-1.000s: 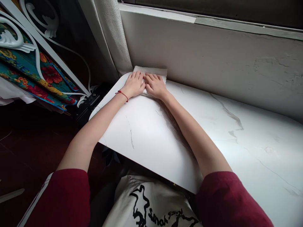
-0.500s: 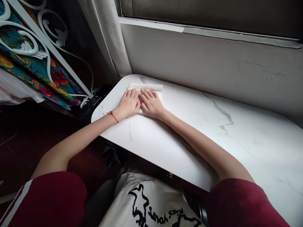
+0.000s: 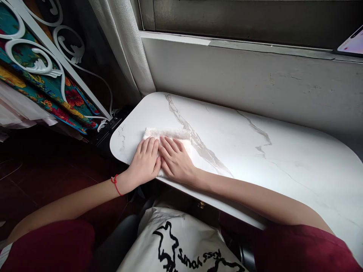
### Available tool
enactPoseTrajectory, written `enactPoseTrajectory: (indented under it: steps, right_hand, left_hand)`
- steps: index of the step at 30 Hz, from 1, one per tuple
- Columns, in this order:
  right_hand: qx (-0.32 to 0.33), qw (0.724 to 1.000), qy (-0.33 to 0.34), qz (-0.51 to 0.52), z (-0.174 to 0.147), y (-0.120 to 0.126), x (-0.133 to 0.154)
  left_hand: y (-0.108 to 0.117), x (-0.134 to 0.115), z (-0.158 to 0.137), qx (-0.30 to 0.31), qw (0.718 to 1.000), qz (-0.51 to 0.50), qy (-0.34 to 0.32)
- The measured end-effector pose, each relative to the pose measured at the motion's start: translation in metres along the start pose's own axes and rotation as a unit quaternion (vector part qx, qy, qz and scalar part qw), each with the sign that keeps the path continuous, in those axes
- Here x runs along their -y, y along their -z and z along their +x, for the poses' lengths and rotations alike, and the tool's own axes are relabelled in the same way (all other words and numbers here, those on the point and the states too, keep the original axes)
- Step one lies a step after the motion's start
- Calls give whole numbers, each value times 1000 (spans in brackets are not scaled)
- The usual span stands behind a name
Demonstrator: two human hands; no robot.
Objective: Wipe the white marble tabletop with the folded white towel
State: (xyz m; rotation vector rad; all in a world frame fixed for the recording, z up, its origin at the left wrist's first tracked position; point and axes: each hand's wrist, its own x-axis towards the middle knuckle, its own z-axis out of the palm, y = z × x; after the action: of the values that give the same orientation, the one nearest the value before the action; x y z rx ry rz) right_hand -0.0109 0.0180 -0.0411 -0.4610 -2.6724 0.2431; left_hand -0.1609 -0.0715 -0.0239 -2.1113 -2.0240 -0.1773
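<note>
A folded white cloth (image 3: pixel 167 134) lies on the white marbled tabletop (image 3: pixel 235 139), close to its front edge. My left hand (image 3: pixel 144 160) rests palm down on the cloth's left part, fingers stretched out flat. Beside it, my right hand (image 3: pixel 177 158) presses on the middle of the cloth, also flat with its fingers extended. The thumbs nearly touch between the two hands. Both palms hide much of the cloth; its far edge shows beyond my fingertips, and a small corner shows at the table edge. A red string bracelet (image 3: pixel 115 184) circles my left wrist.
A grey wall and window ledge (image 3: pixel 241 49) run along the table's far side, with a phone (image 3: pixel 351 43) on the ledge at right. A curtain (image 3: pixel 124 45) hangs behind the left corner. White scrolled metalwork (image 3: pixel 42 62) and floral fabric (image 3: pixel 61 109) stand at left.
Both hands have slid the cloth back toward me, from near the table's far side to its front edge. The view has shifted slightly, and the phone has come into sight.
</note>
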Motion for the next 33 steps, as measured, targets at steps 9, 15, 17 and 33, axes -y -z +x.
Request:
enactPoseTrajectory:
  steps: [9,15,17,33]
  right_hand:
    - [11,1000,4,18,-30,12,24]
    - [8,1000,-6,25,-23,14,7]
    - [5,1000,-6,20,-18,12,0]
    - [-17,998,-38,-54,57,8,-146]
  left_hand:
    - [15,-17,-26,12,999,-17,-30]
    - [15,-8,-1,9,997,-54,-57]
    - [7,-3,8,8,996,-69,-62]
    - [-44,25,177,33,991,-117,-49]
